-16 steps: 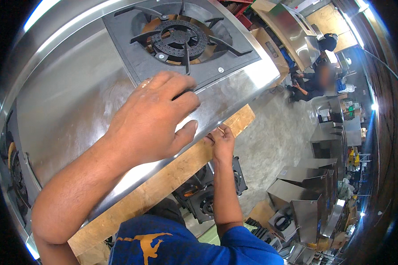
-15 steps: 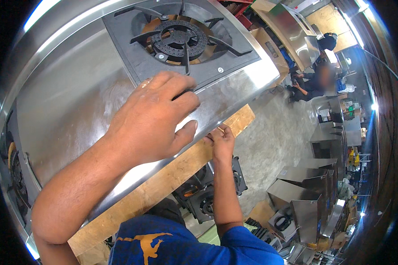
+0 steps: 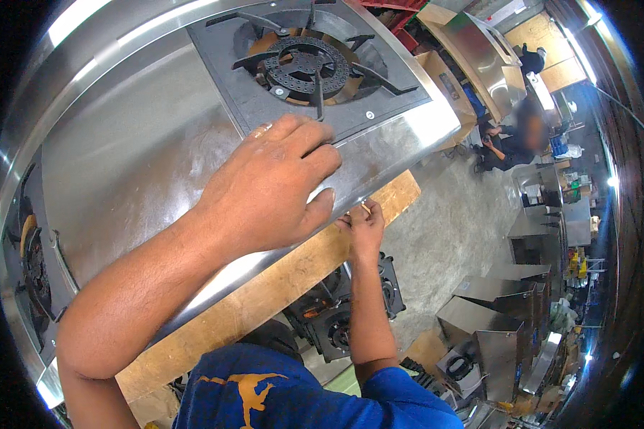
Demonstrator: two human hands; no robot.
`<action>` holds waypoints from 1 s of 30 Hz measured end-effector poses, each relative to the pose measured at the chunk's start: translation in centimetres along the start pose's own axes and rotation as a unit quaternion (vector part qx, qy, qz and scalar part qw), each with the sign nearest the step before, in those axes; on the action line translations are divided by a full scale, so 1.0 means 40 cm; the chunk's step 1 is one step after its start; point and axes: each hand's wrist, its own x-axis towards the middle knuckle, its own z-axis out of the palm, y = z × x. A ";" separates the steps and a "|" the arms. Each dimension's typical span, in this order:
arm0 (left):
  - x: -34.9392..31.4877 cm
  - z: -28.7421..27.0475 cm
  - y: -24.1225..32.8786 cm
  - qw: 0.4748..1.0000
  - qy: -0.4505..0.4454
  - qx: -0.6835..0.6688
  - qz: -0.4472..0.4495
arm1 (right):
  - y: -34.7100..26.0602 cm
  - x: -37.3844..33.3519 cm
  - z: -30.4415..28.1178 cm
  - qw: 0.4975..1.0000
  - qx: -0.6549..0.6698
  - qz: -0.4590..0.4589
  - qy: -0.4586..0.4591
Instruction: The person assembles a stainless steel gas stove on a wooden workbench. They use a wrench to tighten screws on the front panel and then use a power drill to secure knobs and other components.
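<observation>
A large stainless steel stove top (image 3: 136,157) lies on a wooden workbench (image 3: 265,300). My left hand (image 3: 272,189) rests flat on the steel, fingers spread, just below a black cast-iron burner grate (image 3: 304,68). My right hand (image 3: 363,225) is at the front edge of the steel, under its rim, with fingers pinched around a small thin object that is too small to identify. A second burner (image 3: 32,264) sits at the far left end of the top.
Below the bench, black burner parts (image 3: 336,325) lie on the concrete floor. Steel cabinets (image 3: 486,336) stand at the lower right. A person (image 3: 511,136) crouches in the background near cardboard boxes (image 3: 444,75) and another steel unit (image 3: 479,43).
</observation>
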 end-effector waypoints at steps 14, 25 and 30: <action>-0.106 -0.103 0.023 1.000 0.002 0.004 -0.008 | 0.062 -0.097 0.073 0.996 0.059 -0.038 -0.063; -0.616 -0.310 0.434 0.975 0.124 -0.018 0.186 | 0.217 -0.543 -0.112 0.994 -0.001 -0.055 -0.095; -1.367 -0.500 0.690 0.996 0.058 -0.068 0.002 | 0.416 -0.918 -0.177 0.998 -0.020 -0.024 0.051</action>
